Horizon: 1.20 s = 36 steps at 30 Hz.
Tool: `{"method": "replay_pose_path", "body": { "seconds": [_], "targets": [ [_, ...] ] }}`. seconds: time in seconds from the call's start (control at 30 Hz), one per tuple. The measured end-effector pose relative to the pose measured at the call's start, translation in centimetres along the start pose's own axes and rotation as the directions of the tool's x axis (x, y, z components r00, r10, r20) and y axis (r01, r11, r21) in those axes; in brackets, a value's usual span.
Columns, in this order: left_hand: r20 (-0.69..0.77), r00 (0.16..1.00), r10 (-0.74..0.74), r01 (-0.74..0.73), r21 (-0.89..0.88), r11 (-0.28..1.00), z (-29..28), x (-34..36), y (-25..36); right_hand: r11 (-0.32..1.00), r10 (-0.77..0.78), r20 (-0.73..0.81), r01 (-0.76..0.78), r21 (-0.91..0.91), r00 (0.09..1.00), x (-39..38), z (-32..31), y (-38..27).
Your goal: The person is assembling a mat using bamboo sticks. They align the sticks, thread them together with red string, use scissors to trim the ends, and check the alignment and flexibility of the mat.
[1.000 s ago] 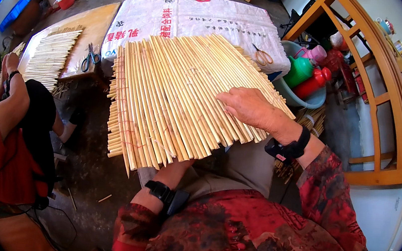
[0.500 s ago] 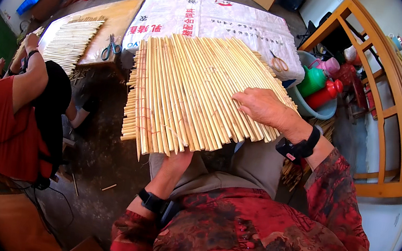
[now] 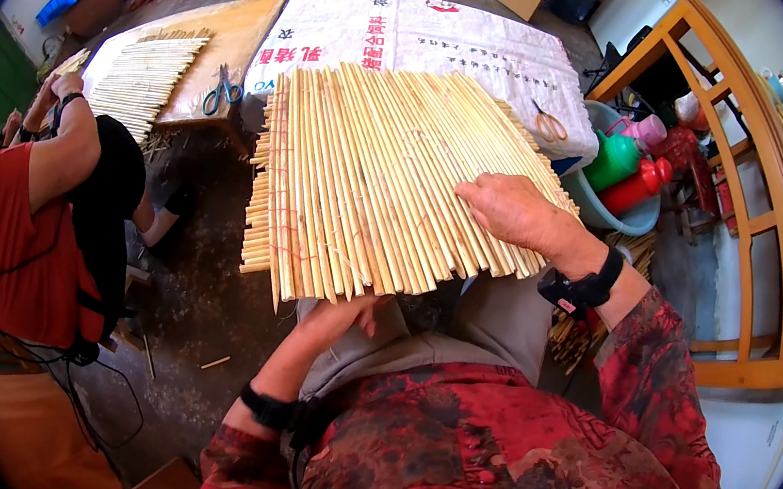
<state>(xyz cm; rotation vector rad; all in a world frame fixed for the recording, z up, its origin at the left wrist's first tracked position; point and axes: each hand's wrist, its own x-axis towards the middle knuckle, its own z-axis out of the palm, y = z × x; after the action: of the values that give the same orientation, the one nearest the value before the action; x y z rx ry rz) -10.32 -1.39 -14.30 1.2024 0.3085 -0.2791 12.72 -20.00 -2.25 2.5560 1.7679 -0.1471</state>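
A mat of pale straight stalks (image 3: 370, 183), bound with thin reddish thread near its left side, lies slanted from my lap up to the covered table. My right hand (image 3: 513, 211) rests on the mat's right part, fingers curled and closed; whatever they may pinch is hidden. At the near edge, my left hand (image 3: 335, 321) is partly beneath the stalk ends. One of its digits shows below the edge, and the mat hides the other fingers, so its grip is unclear.
White printed sacking (image 3: 456, 37) covers the table, with orange-handled scissors (image 3: 549, 123) on it. Blue-handled scissors (image 3: 224, 92) and another stalk mat (image 3: 146, 73) lie on the left board. A person in red (image 3: 21, 238) works there. A basin (image 3: 643, 222) and wooden frame (image 3: 767, 208) stand right.
My left hand has shifted slightly out from under the mat's near edge, and its forearm has swung left. My right hand stays at nearly the same spot on the mat.
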Motion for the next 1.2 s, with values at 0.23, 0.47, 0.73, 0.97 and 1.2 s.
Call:
{"method": "replay_pose_path", "body": {
  "seconds": [0.23, 0.47, 0.73, 0.97, 1.2],
  "targets": [
    [0.183, 0.908, 0.377, -0.344, 0.840, 0.420, 2.7, -6.9, 4.5, 0.942, -0.303, -0.140, 0.319, 0.107, 0.943, 2.0, -2.0, -3.2],
    [0.392, 0.676, 0.623, -0.535, 0.843, 0.049, 5.7, -6.0, 9.3, 0.855, -0.516, -0.123, 0.518, -0.011, 0.848, 4.3, -1.4, -3.4],
    [0.399, 0.761, 0.512, -0.345, 0.916, -0.202, 6.8, -1.9, 8.2, 0.866, -0.480, 0.055, 0.462, 0.192, 0.876, 5.9, -1.2, -2.0],
    [0.375, 0.768, 0.519, -0.340, 0.926, -0.167, 6.5, -1.9, 7.9, 0.814, -0.279, 0.025, 0.223, 0.537, 0.960, 5.4, -0.7, 0.7],
    [0.378, 0.774, 0.507, -0.345, 0.924, -0.163, 6.5, -1.7, 8.0, 0.848, -0.480, -0.141, 0.499, 0.179, 0.866, 5.4, -0.1, -1.7]
  ]
}}
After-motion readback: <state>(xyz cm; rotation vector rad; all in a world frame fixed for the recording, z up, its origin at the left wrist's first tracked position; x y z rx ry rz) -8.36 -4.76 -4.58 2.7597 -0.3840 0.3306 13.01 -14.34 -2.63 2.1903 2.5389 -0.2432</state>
